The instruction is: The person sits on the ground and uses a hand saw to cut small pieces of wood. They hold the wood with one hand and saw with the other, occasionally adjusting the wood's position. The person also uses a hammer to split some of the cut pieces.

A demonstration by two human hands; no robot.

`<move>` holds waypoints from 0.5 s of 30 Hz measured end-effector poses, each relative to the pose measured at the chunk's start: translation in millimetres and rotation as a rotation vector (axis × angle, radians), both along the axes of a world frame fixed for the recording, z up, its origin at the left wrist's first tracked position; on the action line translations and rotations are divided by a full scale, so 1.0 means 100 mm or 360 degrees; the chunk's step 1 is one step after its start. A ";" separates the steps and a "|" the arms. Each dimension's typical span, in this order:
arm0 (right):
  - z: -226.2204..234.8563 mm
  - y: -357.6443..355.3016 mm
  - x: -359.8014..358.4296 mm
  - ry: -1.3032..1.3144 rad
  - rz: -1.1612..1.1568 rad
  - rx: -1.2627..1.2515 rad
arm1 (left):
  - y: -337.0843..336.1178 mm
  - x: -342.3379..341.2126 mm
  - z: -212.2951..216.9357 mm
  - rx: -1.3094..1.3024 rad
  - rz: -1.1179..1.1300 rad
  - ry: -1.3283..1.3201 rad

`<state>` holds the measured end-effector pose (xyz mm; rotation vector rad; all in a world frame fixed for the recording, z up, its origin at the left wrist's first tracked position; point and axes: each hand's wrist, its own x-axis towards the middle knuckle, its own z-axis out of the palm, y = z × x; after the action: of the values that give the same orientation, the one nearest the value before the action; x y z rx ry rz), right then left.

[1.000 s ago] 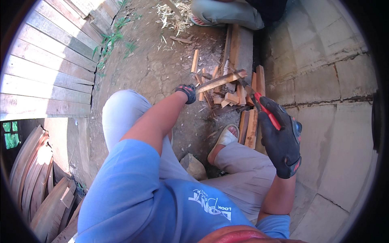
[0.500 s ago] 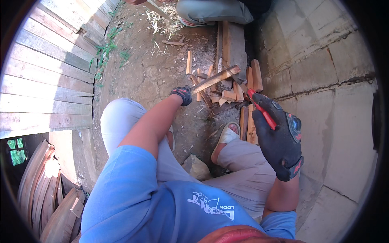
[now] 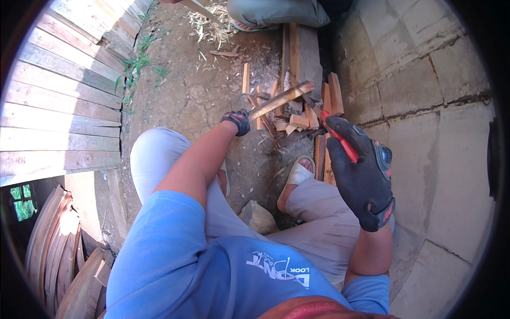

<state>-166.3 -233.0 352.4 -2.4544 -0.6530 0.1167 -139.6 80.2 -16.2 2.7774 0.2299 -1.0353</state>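
My left hand (image 3: 237, 123), in a dark glove, is closed around the near end of a wooden stick (image 3: 281, 101). The stick slants up and to the right over a heap of wood offcuts. In a black padded glove, my right hand (image 3: 361, 165) grips the red handle (image 3: 340, 137) of a bladed tool. Its dark blade (image 3: 312, 102) points to the far left and meets or crosses the stick near its far end; whether they touch I cannot tell. The exact kind of blade is unclear. Short wood blocks (image 3: 299, 121) lie just under the stick.
A long timber beam (image 3: 308, 53) runs away along the block wall (image 3: 414, 133) at right. Another person's leg (image 3: 276, 11) is at the far end, near pale shavings (image 3: 210, 24). Between my feet sits a stone (image 3: 257, 217). A plank wall (image 3: 64, 117) stands at left.
Hands, stick and red-handled tool keep nearly the same places. The whole scene sits slightly higher in the picture, and the right hand has shifted a little to the left.
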 end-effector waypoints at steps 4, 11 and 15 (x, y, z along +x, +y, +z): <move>-0.14 0.07 0.06 0.0085 -0.0042 -0.0102 | -0.02 -0.01 0.01 0.0008 0.0005 -0.0003; -0.18 0.10 0.11 0.0150 -0.0111 0.0039 | -0.02 0.00 0.07 -0.0017 0.0005 0.0002; -0.17 0.07 0.11 0.0105 -0.0064 0.0031 | -0.03 0.01 0.14 -0.0033 -0.0015 0.0028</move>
<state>-155.7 -225.7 335.0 -2.4324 -0.5734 0.1740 -138.5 77.3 -2.1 2.7542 0.2073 -1.0587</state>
